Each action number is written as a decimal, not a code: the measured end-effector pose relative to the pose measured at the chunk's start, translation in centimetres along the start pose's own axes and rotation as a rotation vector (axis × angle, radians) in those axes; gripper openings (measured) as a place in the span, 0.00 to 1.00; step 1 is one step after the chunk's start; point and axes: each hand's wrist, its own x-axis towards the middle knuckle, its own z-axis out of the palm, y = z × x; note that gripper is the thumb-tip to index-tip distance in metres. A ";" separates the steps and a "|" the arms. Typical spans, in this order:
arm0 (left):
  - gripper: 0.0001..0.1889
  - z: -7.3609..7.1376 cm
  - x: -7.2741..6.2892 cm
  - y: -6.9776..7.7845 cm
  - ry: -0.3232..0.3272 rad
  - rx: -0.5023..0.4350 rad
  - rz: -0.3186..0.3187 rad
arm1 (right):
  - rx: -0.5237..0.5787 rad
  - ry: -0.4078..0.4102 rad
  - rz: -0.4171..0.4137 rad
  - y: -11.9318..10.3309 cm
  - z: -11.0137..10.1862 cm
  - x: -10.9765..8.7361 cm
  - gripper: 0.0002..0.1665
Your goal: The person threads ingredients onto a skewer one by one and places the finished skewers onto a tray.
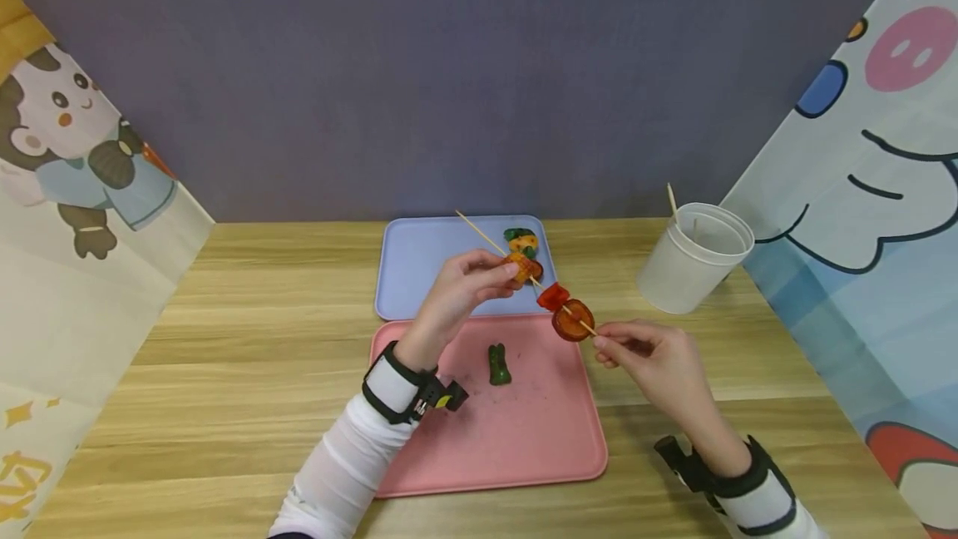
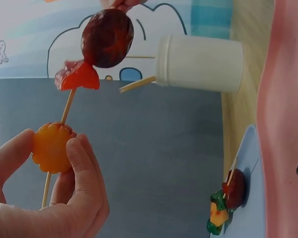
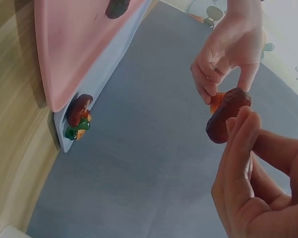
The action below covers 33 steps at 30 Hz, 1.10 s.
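Observation:
Above the trays, a wooden skewer (image 1: 481,230) is held up between both hands. It carries a scalloped orange piece (image 2: 50,149) that looks like a corn slice, a red piece (image 1: 552,297) and a round brown slice (image 1: 575,323). My left hand (image 1: 466,288) pinches the orange piece between thumb and fingers, with bare stick sticking out past it. At the other end, beside the brown slice, my right hand (image 1: 660,358) pinches the skewer's tip; in the right wrist view that slice hides much of the stick.
A pink tray (image 1: 516,447) lies in front with one dark green piece (image 1: 499,364) on it. Behind it, a blue tray (image 1: 415,264) bears another skewer's green, yellow and brown pieces (image 2: 233,191). At the back right stands a white cup (image 1: 674,273) containing wooden sticks (image 1: 672,202).

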 end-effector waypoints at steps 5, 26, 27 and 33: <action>0.07 0.3 -0.1 -0.4 -0.015 0.041 -0.024 | 0.027 -0.008 0.008 0.0 0.1 0.0 0.07; 0.14 1.1 -0.1 -1.3 -0.083 0.239 -0.068 | 0.098 -0.020 0.039 0.9 0.2 0.3 0.09; 0.15 1.0 -0.1 -1.3 -0.091 0.252 -0.066 | 0.104 -0.018 0.040 1.0 0.2 0.4 0.09; 0.20 -0.5 -0.2 -1.0 -0.161 0.473 -0.046 | 0.127 0.002 0.041 1.8 0.1 0.7 0.09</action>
